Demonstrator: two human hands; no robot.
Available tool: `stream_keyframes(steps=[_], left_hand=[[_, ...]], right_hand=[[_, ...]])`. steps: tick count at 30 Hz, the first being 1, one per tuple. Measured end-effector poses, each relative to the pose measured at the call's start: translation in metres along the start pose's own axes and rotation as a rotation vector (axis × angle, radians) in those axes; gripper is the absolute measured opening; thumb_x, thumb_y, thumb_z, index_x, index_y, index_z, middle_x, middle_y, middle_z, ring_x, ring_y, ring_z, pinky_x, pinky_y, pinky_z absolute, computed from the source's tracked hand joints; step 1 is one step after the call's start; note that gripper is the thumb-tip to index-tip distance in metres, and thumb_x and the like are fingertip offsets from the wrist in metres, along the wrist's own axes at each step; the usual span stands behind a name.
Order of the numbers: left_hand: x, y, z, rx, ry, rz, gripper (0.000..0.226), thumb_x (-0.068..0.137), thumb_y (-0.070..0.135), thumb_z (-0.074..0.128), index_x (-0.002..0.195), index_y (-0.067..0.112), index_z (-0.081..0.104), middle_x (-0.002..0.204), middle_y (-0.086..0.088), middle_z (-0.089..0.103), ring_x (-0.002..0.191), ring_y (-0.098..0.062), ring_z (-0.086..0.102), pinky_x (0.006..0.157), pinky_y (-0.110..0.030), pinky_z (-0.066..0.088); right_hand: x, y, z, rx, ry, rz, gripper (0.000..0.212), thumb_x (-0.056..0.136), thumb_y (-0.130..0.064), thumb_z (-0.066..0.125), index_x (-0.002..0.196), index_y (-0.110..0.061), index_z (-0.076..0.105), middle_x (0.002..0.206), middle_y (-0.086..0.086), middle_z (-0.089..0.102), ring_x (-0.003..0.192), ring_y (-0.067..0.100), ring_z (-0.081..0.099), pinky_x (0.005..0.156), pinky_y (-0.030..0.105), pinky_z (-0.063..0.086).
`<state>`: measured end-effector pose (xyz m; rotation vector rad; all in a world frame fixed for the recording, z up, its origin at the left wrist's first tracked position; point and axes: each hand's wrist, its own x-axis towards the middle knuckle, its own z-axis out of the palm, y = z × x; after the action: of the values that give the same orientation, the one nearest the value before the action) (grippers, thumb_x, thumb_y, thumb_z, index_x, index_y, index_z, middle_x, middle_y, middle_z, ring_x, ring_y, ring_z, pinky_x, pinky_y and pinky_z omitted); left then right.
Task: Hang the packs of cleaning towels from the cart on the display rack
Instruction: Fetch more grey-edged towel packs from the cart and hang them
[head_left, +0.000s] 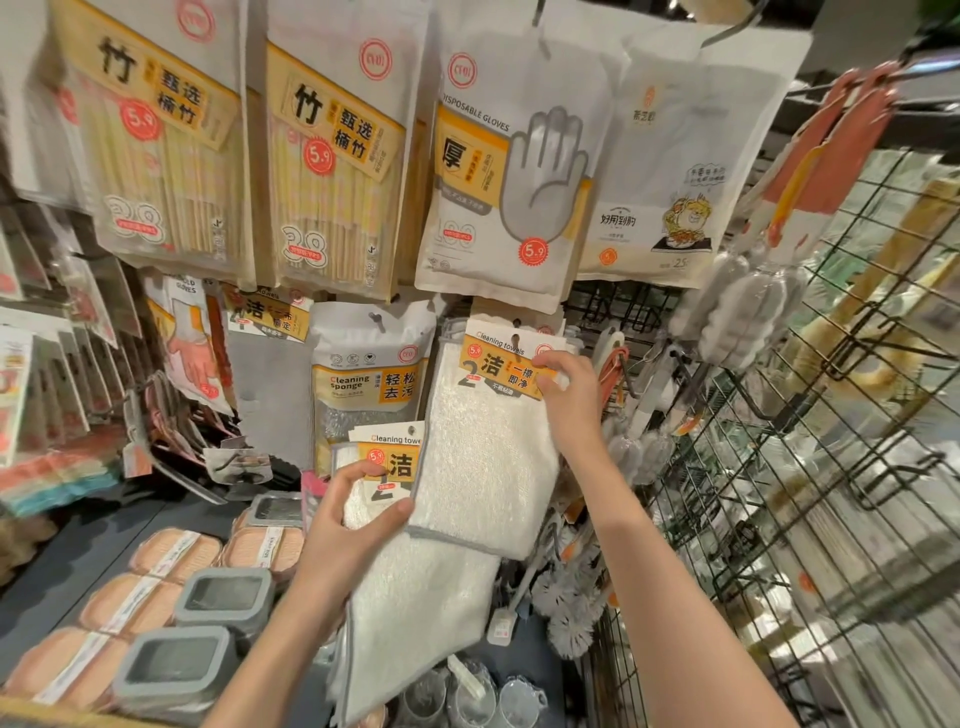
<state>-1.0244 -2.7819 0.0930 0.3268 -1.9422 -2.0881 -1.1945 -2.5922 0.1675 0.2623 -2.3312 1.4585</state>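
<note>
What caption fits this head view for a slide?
Right hand hooks one cleaning towels pack on the display rack; left hand holds another pack.

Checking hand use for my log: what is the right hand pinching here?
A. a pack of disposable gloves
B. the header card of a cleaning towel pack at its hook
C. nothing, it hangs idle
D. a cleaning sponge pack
B: the right hand pinches the yellow header card of the upper cleaning towel pack at the hook, while the left hand holds a second towel pack lower down.
</note>
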Motion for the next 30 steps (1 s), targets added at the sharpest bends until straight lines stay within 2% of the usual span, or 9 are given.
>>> stream_keyframes(steps=[4,8,14,18,23,25,27,28,30], left_hand=[[-0.002,-0.001,-0.004,-0.007,0.017,-0.023,0.036,0.073,0.029,0.081,0.097,0.045,0.059,0.125,0.021,0.054,0.122,-0.02,0.05,0.098,-0.042,0.042],[-0.004,-0.001,-0.005,0.003,0.031,-0.029,0.038,0.073,0.028,0.081,0.099,0.044,0.059,0.124,0.024,0.054,0.119,-0.014,0.05,0.089,-0.035,0.038],[-0.01,0.001,-0.009,0.015,0.023,-0.006,0.038,0.075,0.023,0.08,0.099,0.045,0.06,0.124,0.025,0.055,0.116,0.002,0.047,0.08,-0.02,0.037],[-0.016,-0.001,-0.013,0.016,0.01,0.005,0.038,0.078,0.019,0.078,0.099,0.044,0.06,0.127,0.017,0.057,0.119,-0.01,0.051,0.084,-0.026,0.039],[-0.021,-0.001,-0.017,0.04,-0.011,0.013,0.042,0.08,0.014,0.076,0.1,0.048,0.059,0.127,0.023,0.055,0.123,-0.017,0.05,0.107,-0.047,0.037],[-0.022,-0.001,-0.018,0.042,-0.012,0.01,0.043,0.079,0.015,0.076,0.102,0.047,0.059,0.128,0.02,0.057,0.124,-0.018,0.05,0.109,-0.051,0.035],[-0.023,-0.001,-0.019,0.04,-0.014,0.012,0.043,0.079,0.014,0.076,0.101,0.048,0.059,0.128,0.019,0.057,0.126,-0.018,0.048,0.11,-0.051,0.034],[-0.024,-0.001,-0.019,0.042,-0.014,0.014,0.044,0.079,0.014,0.076,0.1,0.049,0.059,0.127,0.021,0.056,0.126,-0.017,0.047,0.11,-0.049,0.033],[-0.024,-0.001,-0.019,0.039,-0.016,0.009,0.043,0.079,0.015,0.076,0.1,0.049,0.059,0.128,0.023,0.054,0.127,-0.016,0.046,0.109,-0.048,0.033]], right_hand=[[0.01,-0.001,0.0,-0.043,-0.071,0.003,0.033,0.083,0.008,0.059,0.107,-0.014,0.066,0.111,0.002,0.041,0.105,0.011,0.045,0.085,0.003,0.029],[0.014,-0.004,0.0,-0.04,-0.122,0.047,0.039,0.081,0.007,0.062,0.116,-0.011,0.062,0.122,0.01,0.038,0.106,0.009,0.04,0.097,0.007,0.026],[0.016,-0.001,0.001,-0.086,-0.169,0.08,0.048,0.08,0.001,0.066,0.124,-0.015,0.058,0.133,0.012,0.032,0.124,0.016,0.036,0.095,0.002,0.015],[0.007,0.002,0.002,-0.139,-0.25,0.136,0.058,0.079,-0.013,0.073,0.131,-0.025,0.051,0.146,0.008,0.011,0.14,0.019,0.01,0.103,0.013,0.009],[-0.018,0.007,-0.003,-0.17,-0.247,0.179,0.058,0.078,-0.02,0.075,0.131,-0.031,0.052,0.154,0.003,-0.007,0.143,0.019,-0.005,0.113,0.026,0.005],[-0.033,0.008,-0.006,-0.106,-0.213,0.133,0.051,0.079,-0.016,0.074,0.126,-0.026,0.057,0.151,0.004,0.0,0.141,0.004,0.003,0.104,0.005,0.002],[-0.047,0.007,-0.007,-0.026,-0.209,0.07,0.037,0.079,-0.011,0.073,0.114,-0.018,0.063,0.138,0.006,0.021,0.112,-0.032,0.023,0.085,-0.013,0.011],[-0.053,0.007,-0.006,-0.005,-0.239,0.059,0.03,0.08,-0.011,0.072,0.108,-0.016,0.065,0.13,0.006,0.03,0.097,-0.035,0.032,0.081,-0.012,0.021],[-0.064,0.005,-0.002,-0.009,-0.376,0.073,0.02,0.084,-0.017,0.069,0.104,-0.019,0.066,0.121,0.005,0.047,0.096,-0.017,0.046,0.087,0.003,0.036]])
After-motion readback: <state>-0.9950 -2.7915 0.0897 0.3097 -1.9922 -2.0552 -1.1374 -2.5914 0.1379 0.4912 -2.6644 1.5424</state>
